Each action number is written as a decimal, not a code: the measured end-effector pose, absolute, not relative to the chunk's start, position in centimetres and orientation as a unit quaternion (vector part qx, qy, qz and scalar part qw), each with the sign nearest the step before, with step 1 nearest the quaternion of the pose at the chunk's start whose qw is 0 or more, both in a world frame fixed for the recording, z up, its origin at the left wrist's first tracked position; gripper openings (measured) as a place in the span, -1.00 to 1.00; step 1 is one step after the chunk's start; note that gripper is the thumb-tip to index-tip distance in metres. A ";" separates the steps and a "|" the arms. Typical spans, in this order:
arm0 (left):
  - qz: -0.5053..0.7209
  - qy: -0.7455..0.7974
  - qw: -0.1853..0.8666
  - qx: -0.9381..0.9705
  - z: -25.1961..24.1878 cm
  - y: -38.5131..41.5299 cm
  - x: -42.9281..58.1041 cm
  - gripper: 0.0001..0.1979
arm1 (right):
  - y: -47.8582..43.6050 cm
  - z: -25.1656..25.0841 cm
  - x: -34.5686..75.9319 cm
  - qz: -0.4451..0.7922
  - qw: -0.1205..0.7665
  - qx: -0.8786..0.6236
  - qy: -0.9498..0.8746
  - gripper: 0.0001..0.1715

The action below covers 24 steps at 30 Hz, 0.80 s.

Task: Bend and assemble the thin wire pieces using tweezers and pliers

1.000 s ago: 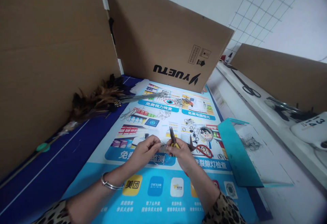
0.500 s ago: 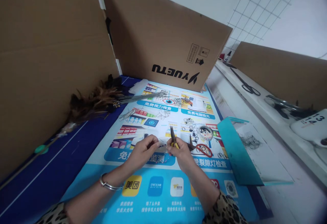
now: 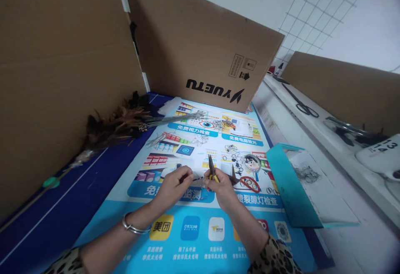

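Note:
My right hand (image 3: 221,185) is closed around needle-nose pliers (image 3: 211,164) with yellow grips, their dark jaws pointing away from me. To its left, my left hand (image 3: 175,185) has thumb and forefinger pinched together. Whatever lies in that pinch is too small to make out. A small gap separates the two hands, just above the printed mat (image 3: 184,242). Tiny bright bits are scattered on the mat beneath them. Red-handled scissors (image 3: 250,184) lie right of my right hand, their dark blades partly behind it. Black rings and small dark pieces (image 3: 237,163) lie beyond the scissors.
Bundled thin metal wires (image 3: 175,119) lie at the back, beside brown feathers (image 3: 115,119) on the left. A teal open box (image 3: 290,186) stands at the right with tangled wire (image 3: 308,174) inside. Cardboard panels (image 3: 193,44) wall off the back and left.
My left fingertips have shifted very slightly left, away from the pliers. My right hand keeps its grip on the pliers in nearly the same place.

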<state>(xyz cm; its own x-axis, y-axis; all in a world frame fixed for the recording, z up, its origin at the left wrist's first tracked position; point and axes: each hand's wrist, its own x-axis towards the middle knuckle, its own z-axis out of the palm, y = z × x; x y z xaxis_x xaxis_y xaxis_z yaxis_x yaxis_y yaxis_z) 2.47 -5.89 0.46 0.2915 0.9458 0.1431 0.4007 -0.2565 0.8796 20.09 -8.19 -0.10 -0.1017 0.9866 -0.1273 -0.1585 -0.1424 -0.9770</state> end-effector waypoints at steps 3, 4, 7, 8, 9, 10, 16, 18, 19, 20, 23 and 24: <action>0.361 0.484 0.378 0.702 0.2 -5.8 2.4 -0.80 | -8.2 -0.1 20.1 0.595 0.479 -0.469 -0.443 -0.78; 0.361 0.486 0.376 0.701 0.1 -5.8 2.4 -0.80 | -8.2 -0.1 20.1 0.595 0.480 -0.468 -0.443 -0.79; 0.363 0.494 0.365 0.701 0.0 -5.8 2.3 -0.81 | -8.2 -0.2 20.1 0.593 0.490 -0.464 -0.440 -0.78; 0.361 0.498 0.365 0.699 -0.1 -5.7 2.3 -0.81 | -8.2 -0.2 20.1 0.593 0.492 -0.463 -0.437 -0.78; 0.359 0.501 0.368 0.696 -0.1 -5.7 2.3 -0.80 | -8.2 -0.2 20.1 0.594 0.494 -0.464 -0.434 -0.77; 0.356 0.503 0.375 0.693 -0.2 -5.7 2.3 -0.80 | -8.2 -0.2 20.1 0.595 0.495 -0.464 -0.431 -0.77; 0.347 0.483 0.454 0.663 0.0 -6.0 2.5 -0.79 | -8.2 -0.1 20.1 0.603 0.495 -0.460 -0.425 -0.74; 0.340 0.477 0.468 0.662 0.1 -6.1 2.6 -0.80 | -8.2 -0.1 20.1 0.601 0.494 -0.462 -0.426 -0.73; 0.337 0.474 0.470 0.664 0.2 -6.1 2.6 -0.81 | -8.2 0.0 20.0 0.599 0.493 -0.463 -0.428 -0.73; 0.336 0.472 0.471 0.665 0.2 -6.1 2.7 -0.81 | -8.3 0.0 20.0 0.597 0.492 -0.464 -0.431 -0.73; 0.335 0.468 0.475 0.666 0.1 -6.1 2.8 -0.80 | -8.3 0.2 19.9 0.587 0.488 -0.475 -0.439 -0.74; 0.336 0.467 0.476 0.665 0.0 -6.1 2.8 -0.80 | -8.3 0.3 19.9 0.583 0.485 -0.479 -0.442 -0.74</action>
<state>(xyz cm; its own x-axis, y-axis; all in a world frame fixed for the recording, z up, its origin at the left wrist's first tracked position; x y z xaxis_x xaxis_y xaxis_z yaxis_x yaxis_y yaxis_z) 2.84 -6.11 0.04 0.3381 0.9411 0.0027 0.3015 -0.1111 0.9470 19.91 -8.30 0.28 -0.0703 0.9891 -0.1298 -0.1415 -0.1387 -0.9802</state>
